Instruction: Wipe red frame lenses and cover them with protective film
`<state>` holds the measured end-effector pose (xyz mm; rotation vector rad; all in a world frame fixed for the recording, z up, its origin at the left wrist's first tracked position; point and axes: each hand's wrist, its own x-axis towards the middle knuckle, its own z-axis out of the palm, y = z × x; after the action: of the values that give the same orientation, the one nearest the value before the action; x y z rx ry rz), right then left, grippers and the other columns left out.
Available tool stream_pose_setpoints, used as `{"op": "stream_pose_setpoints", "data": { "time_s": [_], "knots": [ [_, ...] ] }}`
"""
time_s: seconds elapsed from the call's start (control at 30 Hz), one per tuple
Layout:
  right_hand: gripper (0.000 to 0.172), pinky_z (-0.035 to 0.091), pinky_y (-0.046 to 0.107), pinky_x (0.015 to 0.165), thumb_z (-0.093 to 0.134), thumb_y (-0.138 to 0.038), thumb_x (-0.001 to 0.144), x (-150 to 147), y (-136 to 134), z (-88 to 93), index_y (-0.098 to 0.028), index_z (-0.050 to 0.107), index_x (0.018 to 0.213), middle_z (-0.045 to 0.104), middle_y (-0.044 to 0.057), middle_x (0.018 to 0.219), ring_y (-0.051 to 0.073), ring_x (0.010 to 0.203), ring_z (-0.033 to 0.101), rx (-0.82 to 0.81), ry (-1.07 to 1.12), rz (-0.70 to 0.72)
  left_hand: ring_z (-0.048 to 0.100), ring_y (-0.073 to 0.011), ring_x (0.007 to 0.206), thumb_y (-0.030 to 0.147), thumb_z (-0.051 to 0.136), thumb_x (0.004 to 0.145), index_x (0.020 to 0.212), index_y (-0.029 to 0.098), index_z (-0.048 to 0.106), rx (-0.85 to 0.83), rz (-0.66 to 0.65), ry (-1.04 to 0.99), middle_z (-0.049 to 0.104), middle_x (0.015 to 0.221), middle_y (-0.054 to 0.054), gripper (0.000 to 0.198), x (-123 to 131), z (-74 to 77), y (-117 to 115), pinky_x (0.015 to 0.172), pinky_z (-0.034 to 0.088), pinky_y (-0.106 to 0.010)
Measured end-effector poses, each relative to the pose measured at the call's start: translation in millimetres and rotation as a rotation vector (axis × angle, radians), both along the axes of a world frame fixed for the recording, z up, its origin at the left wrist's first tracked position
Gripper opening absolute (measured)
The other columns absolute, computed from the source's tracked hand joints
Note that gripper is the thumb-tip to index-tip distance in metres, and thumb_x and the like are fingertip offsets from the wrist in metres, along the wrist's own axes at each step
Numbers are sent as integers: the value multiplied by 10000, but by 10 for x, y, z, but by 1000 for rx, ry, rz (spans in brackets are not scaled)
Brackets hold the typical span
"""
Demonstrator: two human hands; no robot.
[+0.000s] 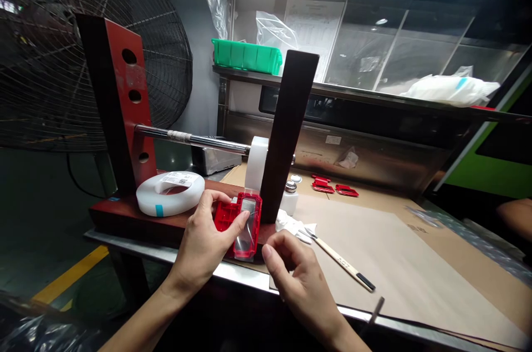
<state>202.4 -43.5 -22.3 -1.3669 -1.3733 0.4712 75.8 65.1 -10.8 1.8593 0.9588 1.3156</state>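
My left hand [210, 241] grips a red plastic frame [258, 224], thumb pressed on the clear film in its window. The film strip runs up to a narrow white roll [257, 161] on a metal rod [195, 140] between two uprights. Just right of the frame is my right hand [301, 280], apart from it, with fingers curled toward the thumb. What it holds, if anything, is hidden. A thin dark rod-like piece [376, 310] shows beyond my right wrist; I cannot tell whether it is in the hand.
A larger film roll [170, 194] lies on the stand's base. A white bottle [290, 197], crumpled white cloth [291, 223] and a brush [343, 263] are at right. Red parts [323, 184] lie farther back. A large fan [166, 64] stands left; another person's arm [515, 216] shows at right.
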Motion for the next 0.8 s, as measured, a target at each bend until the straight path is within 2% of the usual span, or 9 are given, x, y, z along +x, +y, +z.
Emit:
{"op": "stream_pose_setpoints", "data": {
  "time_s": [0.1,0.2,0.33,0.43,0.57,0.7,0.8],
  "knots": [
    [107,327,212,513,472,-254,868,0,-12,84,-189,557,872,485,-39,654,95,550,414,50,-89,58,622,-206,745,432,682,729,880,249,472,5,0,-1,594,822,18,318,6,-1,-1,700,505,-354],
    [166,292,220,494,433,-167,843,-18,11,154,-188,558,950,418,-67,588,94,503,374,15,-214,132,616,-194,713,435,682,730,886,249,474,13,20,10,590,803,28,319,15,11,-20,656,502,-325],
    [236,249,236,479,430,-111,803,-54,59,195,-180,567,983,375,-80,554,93,465,330,-57,-409,155,598,-177,696,445,653,762,890,248,475,42,17,18,580,799,33,295,3,25,-50,644,486,-303],
    [269,251,233,479,436,-98,781,-78,73,205,-190,561,1001,398,-77,562,98,470,356,-95,-457,163,590,-177,737,441,547,845,885,243,483,102,-2,3,576,815,22,211,-12,14,-51,681,477,-305],
    [268,268,226,494,425,-104,782,-68,60,222,-203,553,995,432,-67,590,103,492,384,-122,-479,184,583,-169,668,420,461,896,877,242,483,106,-3,-8,574,780,24,180,-19,-6,-42,639,472,-300],
    [226,285,246,540,388,-148,798,-18,35,232,-190,517,980,462,-45,633,115,520,401,-76,-588,117,595,-173,617,407,485,885,885,244,480,97,12,6,587,759,24,163,-12,-4,-46,605,481,-302],
    [211,259,268,532,362,-158,793,-2,33,232,-176,507,944,515,-10,664,131,528,398,-109,-754,67,582,-169,570,407,483,886,880,248,478,103,22,19,583,722,31,159,-7,1,-46,563,478,-296]
  ]
}}
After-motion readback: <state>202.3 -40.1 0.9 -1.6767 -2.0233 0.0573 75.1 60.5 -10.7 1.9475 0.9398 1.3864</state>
